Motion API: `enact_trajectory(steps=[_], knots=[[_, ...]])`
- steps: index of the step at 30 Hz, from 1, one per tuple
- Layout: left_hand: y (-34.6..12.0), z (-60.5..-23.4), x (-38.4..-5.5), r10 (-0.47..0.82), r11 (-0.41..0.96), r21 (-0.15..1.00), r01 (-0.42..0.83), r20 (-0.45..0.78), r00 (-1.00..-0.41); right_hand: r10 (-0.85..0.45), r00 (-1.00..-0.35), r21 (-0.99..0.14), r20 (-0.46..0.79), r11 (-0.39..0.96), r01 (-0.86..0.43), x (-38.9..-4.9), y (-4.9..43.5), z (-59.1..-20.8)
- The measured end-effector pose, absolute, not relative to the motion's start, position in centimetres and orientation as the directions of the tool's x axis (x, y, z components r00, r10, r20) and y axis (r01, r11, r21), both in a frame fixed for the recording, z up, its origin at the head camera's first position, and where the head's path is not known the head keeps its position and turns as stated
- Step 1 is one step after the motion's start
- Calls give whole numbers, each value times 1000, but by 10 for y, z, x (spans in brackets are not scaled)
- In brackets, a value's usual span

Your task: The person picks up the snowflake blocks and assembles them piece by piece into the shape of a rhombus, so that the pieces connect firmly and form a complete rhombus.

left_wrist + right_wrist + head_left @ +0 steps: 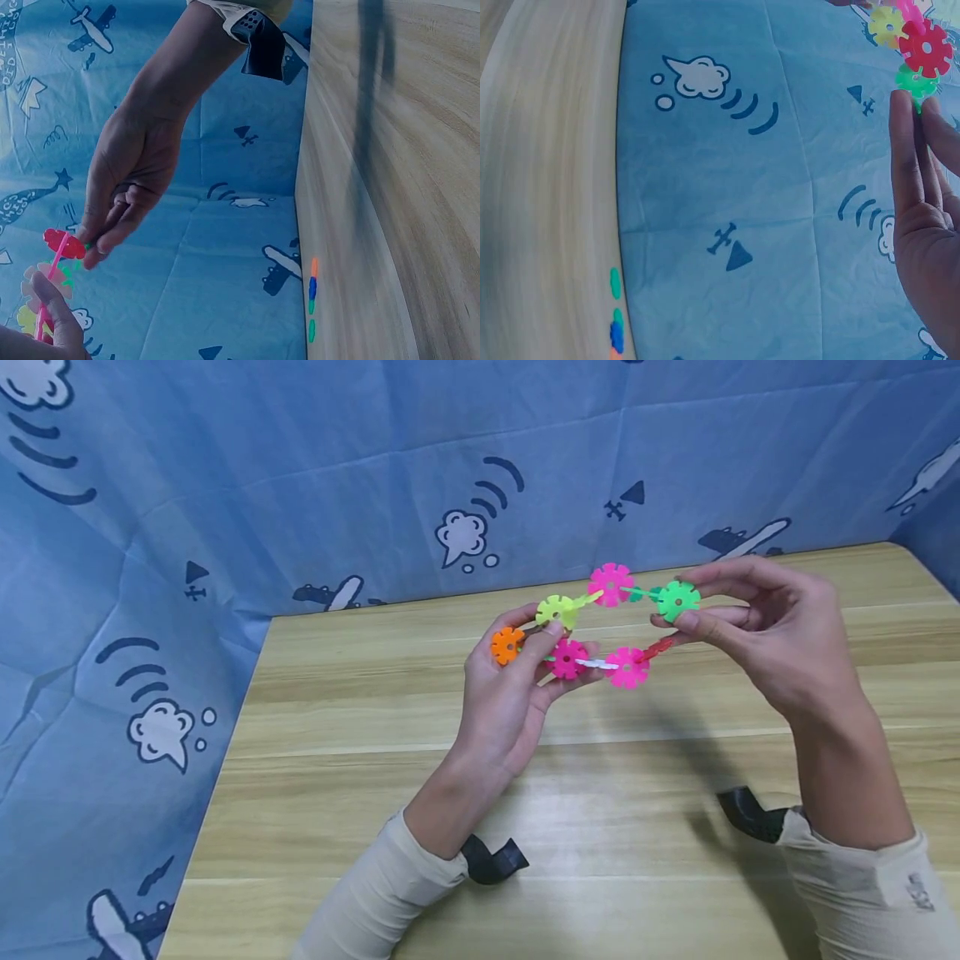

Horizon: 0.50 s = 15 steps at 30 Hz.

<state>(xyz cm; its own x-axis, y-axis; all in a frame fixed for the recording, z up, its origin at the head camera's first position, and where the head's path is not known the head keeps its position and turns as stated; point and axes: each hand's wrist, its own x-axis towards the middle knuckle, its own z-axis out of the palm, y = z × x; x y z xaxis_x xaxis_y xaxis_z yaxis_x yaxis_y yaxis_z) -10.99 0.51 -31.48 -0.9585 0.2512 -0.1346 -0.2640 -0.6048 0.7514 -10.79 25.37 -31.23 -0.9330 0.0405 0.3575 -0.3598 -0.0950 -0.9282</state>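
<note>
A ring of interlocking plastic snowflake discs (612,585), in pink, yellow, orange, green, white and red, is held up above the table. At its left end my left hand (501,693) grips it, thumb over the discs near the yellow disc (557,612) and the orange disc (507,646). My right hand (787,627) pinches the green disc (678,601) at the right end between thumb and fingers. Beside that hand, a red disc (658,649) shows edge-on. In the right wrist view, the green disc (915,80) sits at the right fingertips, below a red disc (926,48).
Loose discs in orange, blue (313,288) and green lie along the wooden table (420,187) edge in both wrist views. A blue patterned cloth (337,460) hangs behind and left of the table. Black strap ends (495,862) stick out from both sleeves.
</note>
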Motion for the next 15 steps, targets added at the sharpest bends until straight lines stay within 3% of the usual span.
enact_trajectory(steps=[6,15], knots=[[5,-314,-110,254,-612,744,-267,-134,-958,29,-924,-908,382,-173,-381,-108,252,-312],[7,-315,-108,267,-587,762,-274,-138,-954,67,-911,-894,408,-172,-413,-109,244,-313]])
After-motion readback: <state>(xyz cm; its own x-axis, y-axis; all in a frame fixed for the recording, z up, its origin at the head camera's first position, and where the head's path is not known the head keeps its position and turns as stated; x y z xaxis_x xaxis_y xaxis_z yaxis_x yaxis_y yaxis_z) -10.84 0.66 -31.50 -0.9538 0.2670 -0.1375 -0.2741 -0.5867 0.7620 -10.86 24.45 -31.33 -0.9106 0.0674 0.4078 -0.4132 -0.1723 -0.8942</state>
